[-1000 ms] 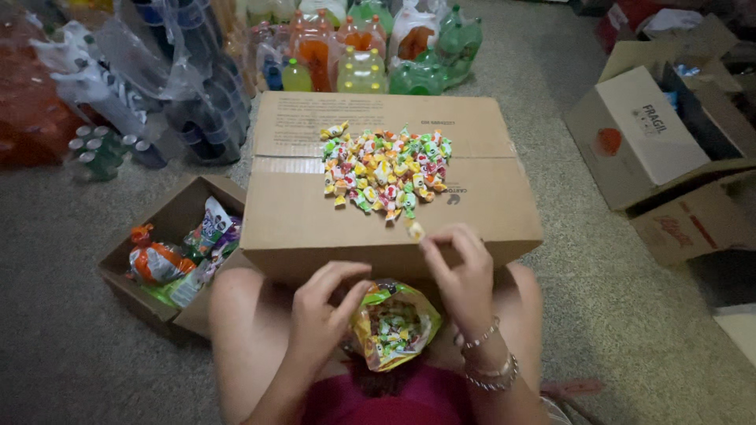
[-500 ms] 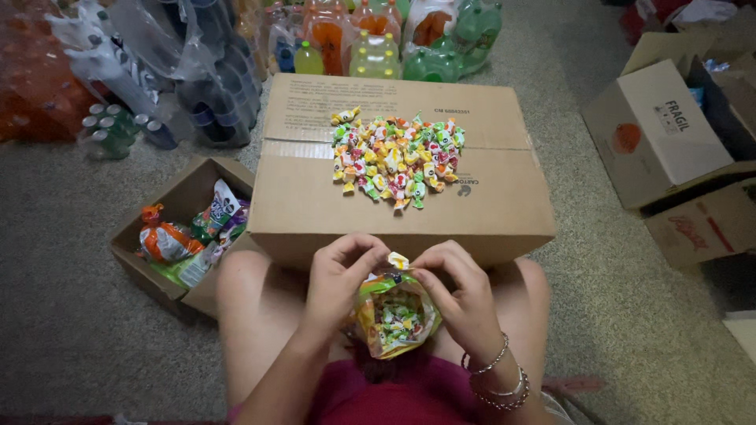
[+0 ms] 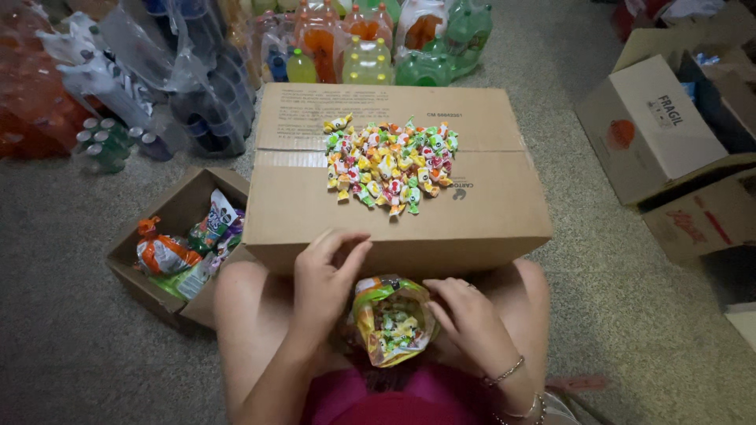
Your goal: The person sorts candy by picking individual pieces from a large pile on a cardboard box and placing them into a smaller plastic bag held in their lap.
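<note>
Since half a second ago: both my hands are lowering from the bag's top to its sides, and the wrapped sweet that was sitting between my fingers above the bag is no longer showing.
Small open box [image 3: 169, 236]: it is sitting on the carpet at my left knee, holding bright snack packets.
Left hand [image 3: 324, 283]: I am keeping it loosely curled, fingers half open, gripping nothing; it is hovering at the left edge of the candy bag, and whether it is touching I cannot tell.
Candy bag [image 3: 391, 321]: it is resting open in my lap between my two hands, showing green and yellow sweets inside.
Large carton [image 3: 488, 212]: it is lying flat just in front of my knees.
Candy pile [image 3: 390, 164]: wrapped sweets are lying spread across the carton's top.
Right hand [image 3: 471, 319]: I am holding it relaxed and open, fingers pointing toward the bag's right side, clasping nothing.
</note>
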